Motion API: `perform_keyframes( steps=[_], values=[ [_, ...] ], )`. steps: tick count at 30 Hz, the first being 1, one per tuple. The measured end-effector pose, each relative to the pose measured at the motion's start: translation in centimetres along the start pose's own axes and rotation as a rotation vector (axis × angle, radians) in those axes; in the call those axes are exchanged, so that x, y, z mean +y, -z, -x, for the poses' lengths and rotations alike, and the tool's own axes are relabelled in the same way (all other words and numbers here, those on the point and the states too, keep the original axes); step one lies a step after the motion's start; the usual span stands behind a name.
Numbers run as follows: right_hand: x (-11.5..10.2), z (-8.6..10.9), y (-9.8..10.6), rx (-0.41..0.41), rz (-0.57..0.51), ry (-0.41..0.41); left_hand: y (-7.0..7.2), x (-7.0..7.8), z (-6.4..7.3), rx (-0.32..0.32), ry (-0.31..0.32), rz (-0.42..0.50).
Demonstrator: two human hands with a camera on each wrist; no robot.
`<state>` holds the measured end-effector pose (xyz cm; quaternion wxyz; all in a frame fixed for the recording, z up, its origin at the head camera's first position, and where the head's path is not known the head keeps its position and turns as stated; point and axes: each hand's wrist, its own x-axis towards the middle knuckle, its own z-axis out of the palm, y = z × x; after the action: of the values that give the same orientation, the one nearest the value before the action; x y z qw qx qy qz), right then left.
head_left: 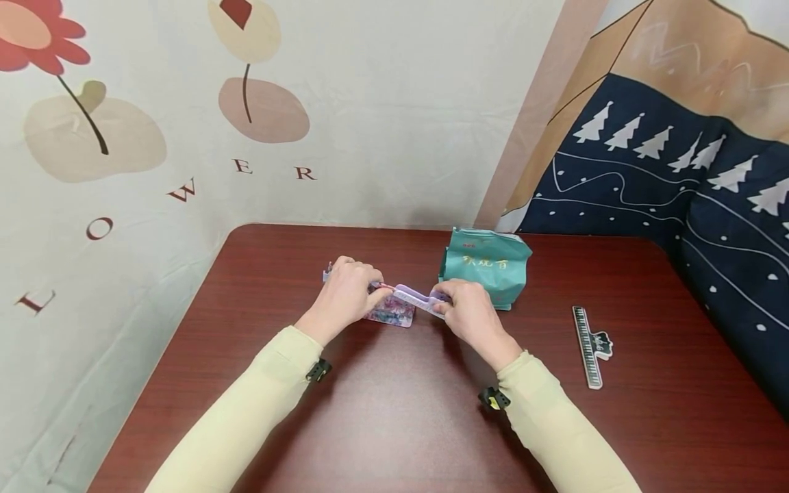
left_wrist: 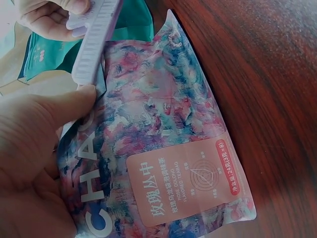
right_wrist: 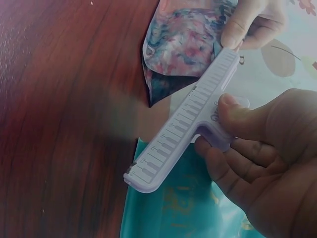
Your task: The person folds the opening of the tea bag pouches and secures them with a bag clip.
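Note:
My left hand (head_left: 351, 291) grips a tea pouch (left_wrist: 158, 109) with a pink and blue painted pattern along its lettered edge. In the left wrist view the pouch's label faces up, and my left thumb lies over the edge. My right hand (head_left: 471, 311) pinches the handle of a lilac bag clip (right_wrist: 183, 119) with piano-key markings. One end of the clip sits at the pouch's edge, right by the left thumb; the rest of its bar extends toward the right hand. From the head view, the left hand hides much of the pouch (head_left: 391, 313).
Just behind the right hand stands a green bag (head_left: 487, 263) with gold lettering. A black-and-white bag clip (head_left: 588, 349) lies on the right side of the reddish-brown table (head_left: 382, 424). Printed cloths (head_left: 394, 123) hang behind the table.

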<state>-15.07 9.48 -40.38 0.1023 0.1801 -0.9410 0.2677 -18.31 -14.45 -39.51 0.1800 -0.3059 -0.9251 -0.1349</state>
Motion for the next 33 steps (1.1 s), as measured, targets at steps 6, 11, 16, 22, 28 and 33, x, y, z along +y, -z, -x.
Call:
perform_keyframes(
  steps=[6, 11, 16, 22, 28, 33],
  values=[
    [0.0, 0.0, -0.5, 0.023, 0.0, 0.017, 0.0, 0.0, -0.1, 0.006, -0.012, 0.047],
    [0.1, 0.1, -0.7, 0.035, -0.02, 0.01, 0.1, 0.0, 0.0, -0.004, 0.0, 0.056],
    [0.1, 0.0, -0.7, 0.037, -0.046, -0.001, 0.7, -0.1, 0.0, -0.06, -0.011, 0.048],
    [-0.1, 0.1, -0.8, 0.028, -0.063, -0.001, 2.2, -0.7, 0.1, -0.118, -0.062, 0.089],
    [0.0, 0.0, -0.9, 0.021, -0.068, -0.011, 3.2, -2.0, 0.4, -0.061, -0.043, 0.111],
    [0.0, 0.0, -0.9, 0.02, -0.071, -0.015, 3.0, -2.2, 0.5, -0.03, -0.012, 0.175]
  ],
)
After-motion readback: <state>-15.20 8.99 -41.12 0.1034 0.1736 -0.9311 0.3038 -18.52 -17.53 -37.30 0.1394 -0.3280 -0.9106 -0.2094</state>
